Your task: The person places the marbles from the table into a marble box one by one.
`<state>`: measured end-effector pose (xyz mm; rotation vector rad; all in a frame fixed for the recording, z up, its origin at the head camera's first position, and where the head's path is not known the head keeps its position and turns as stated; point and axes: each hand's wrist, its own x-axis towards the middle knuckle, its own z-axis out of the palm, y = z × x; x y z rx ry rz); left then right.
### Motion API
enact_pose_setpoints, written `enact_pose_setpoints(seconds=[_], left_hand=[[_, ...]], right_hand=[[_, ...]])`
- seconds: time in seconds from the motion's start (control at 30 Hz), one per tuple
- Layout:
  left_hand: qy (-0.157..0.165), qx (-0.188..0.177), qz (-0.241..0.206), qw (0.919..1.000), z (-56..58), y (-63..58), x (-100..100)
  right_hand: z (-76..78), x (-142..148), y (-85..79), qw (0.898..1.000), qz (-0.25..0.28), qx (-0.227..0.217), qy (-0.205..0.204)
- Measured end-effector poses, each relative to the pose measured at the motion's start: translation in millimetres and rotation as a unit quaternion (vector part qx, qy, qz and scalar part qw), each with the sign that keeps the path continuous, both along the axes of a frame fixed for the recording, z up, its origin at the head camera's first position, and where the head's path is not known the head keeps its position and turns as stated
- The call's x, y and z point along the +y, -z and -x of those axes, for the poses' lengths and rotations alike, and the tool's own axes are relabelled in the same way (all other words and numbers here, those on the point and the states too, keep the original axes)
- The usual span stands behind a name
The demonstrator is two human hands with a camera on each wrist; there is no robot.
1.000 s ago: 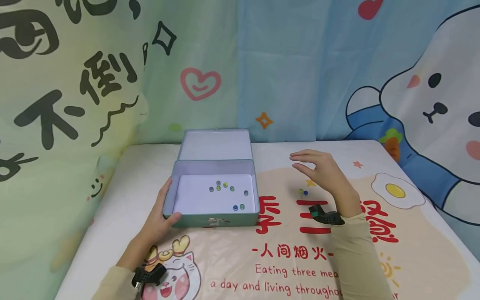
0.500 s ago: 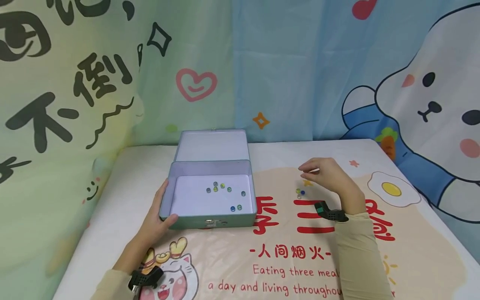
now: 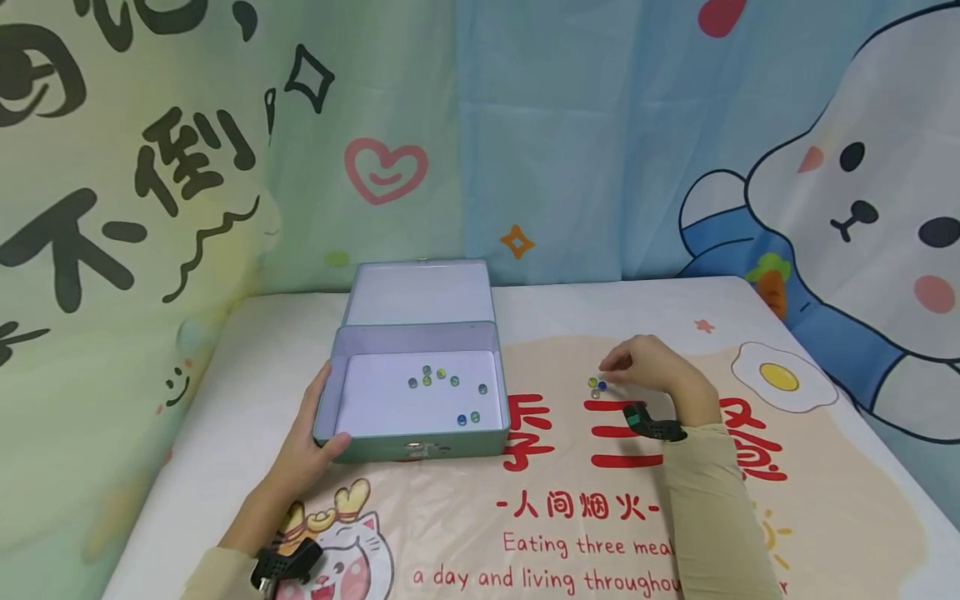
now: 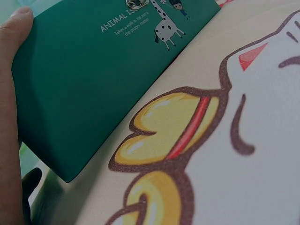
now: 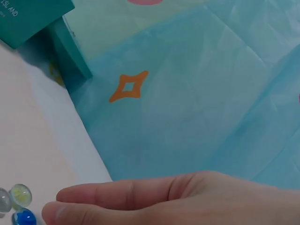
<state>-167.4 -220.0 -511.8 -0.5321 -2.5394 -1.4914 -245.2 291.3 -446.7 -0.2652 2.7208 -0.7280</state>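
Observation:
A green tin box (image 3: 424, 448) stands on the table, lid raised, with several glass marbles (image 3: 441, 374) scattered over its pale floor. My left hand (image 3: 303, 442) holds the box's left front corner, thumb at the front and fingers along the side. In the left wrist view, the thumb (image 4: 18, 23) lies against the green front wall. To the right of the box, a small cluster of marbles has a blue marble (image 5: 24, 217), a yellow-green marble (image 5: 21, 195) and a clear marble (image 5: 4, 200). My right hand (image 3: 648, 371) hovers there with its fingertips close beside the blue marble, nothing between them.
The table is covered by a printed cloth (image 3: 562, 483) with red characters and a cat drawing. A printed curtain (image 3: 555, 167) hangs right behind the table's back edge. The raised lid (image 3: 420, 292) stands near that curtain.
My right hand has come down toward the loose marbles, its thumb and fingers drawing closer together. The left hand keeps its hold on the box, and the head view has shifted slightly.

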Motion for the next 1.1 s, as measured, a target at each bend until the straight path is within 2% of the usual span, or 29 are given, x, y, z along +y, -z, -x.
enact_pose_setpoints(seconds=[0.37, 0.63, 1.1], left_hand=[[0.005, 0.017, -0.012, 0.9998, 0.1, 4.0, 1], [0.007, 0.019, -0.001, 0.9998, -0.5, 0.1, 0], [0.009, 0.017, -0.012, 0.9997, -0.4, -1.8, 1]], right_hand=[[-0.5, -3, 4.9, 0.999, -0.006, -0.027, 0.015], [0.9, -6, 7.0, 0.999, -0.005, -0.034, 0.021], [0.5, -10, 5.5, 0.999, -0.005, -0.046, 0.014]])
